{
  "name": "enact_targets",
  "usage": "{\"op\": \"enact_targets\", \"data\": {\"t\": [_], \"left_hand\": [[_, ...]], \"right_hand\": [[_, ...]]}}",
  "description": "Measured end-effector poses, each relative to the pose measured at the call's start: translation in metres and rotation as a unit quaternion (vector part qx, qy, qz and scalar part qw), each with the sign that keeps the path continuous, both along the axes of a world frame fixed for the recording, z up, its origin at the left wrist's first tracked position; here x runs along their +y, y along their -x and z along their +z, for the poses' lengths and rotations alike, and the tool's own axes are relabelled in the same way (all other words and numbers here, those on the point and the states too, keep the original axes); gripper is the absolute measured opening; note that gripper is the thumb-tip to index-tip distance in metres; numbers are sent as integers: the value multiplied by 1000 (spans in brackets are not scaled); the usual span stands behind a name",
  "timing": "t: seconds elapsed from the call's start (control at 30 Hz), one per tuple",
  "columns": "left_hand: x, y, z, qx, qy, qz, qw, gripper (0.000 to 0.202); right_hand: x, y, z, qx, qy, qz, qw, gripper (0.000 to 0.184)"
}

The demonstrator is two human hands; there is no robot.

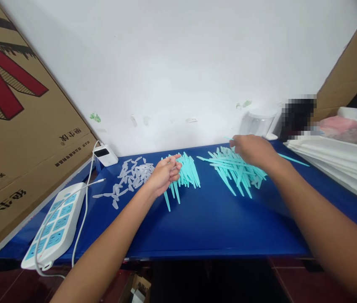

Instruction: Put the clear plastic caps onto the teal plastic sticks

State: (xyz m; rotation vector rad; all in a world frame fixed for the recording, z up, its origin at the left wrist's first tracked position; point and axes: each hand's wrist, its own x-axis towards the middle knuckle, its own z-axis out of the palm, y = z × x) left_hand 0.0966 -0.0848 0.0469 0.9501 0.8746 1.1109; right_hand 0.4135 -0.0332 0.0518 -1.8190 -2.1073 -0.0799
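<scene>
Two heaps of thin teal plastic sticks lie on a blue tabletop [210,219]. My left hand [165,173] rests at the left heap [187,173], its fingers curled over several sticks. My right hand [251,150] is over the far side of the right heap [235,168], fingers bent down and pinched on a teal stick whose tip pokes out to its left. A scatter of small clear plastic caps [130,174] lies left of my left hand.
A white power strip [55,225] with a cable lies at the table's left edge, a white charger [105,155] behind it. Cardboard boxes [23,126] lean at left. A clear container [257,122] and stacked white sheets [339,162] sit at right.
</scene>
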Motion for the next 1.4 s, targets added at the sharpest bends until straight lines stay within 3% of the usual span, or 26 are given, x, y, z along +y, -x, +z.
{"op": "enact_targets", "data": {"t": [0.1, 0.27, 0.4, 0.57, 0.63, 0.83, 0.93, 1.03, 1.17, 1.4], "left_hand": [[0, 0, -3, 48, -17, -7, 999, 34], [2, 3, -9, 113, -35, -36, 992, 46], [5, 3, -11, 60, -2, -74, 995, 49], [3, 3, -4, -50, 33, -98, 993, 24], [1, 3, 0, -57, 32, -92, 994, 23], [-4, -1, 2, 75, -54, -73, 993, 34], [-2, -1, -5, 155, -115, -85, 978, 40], [1, 1, -12, 216, -165, -83, 959, 35], [3, 4, -15, 258, -194, -99, 941, 37], [4, 4, -14, 295, -193, -102, 930, 43]], "right_hand": [[-8, 14, 6, 3, 39, 2, 999, 43], [-26, 44, 8, 84, 62, 102, 989, 40], [-34, 63, 3, 94, 41, 152, 983, 31], [-36, 75, -5, 116, -5, 178, 977, 30], [-37, 77, -6, 134, -27, 187, 973, 32], [-39, 80, -2, 229, -46, 191, 953, 25], [-41, 79, 4, 319, -5, 200, 926, 18], [-41, 75, 9, 372, 54, 228, 898, 26], [-40, 69, 12, 367, 80, 261, 889, 29], [-42, 67, 19, 328, 69, 275, 901, 26]]}}
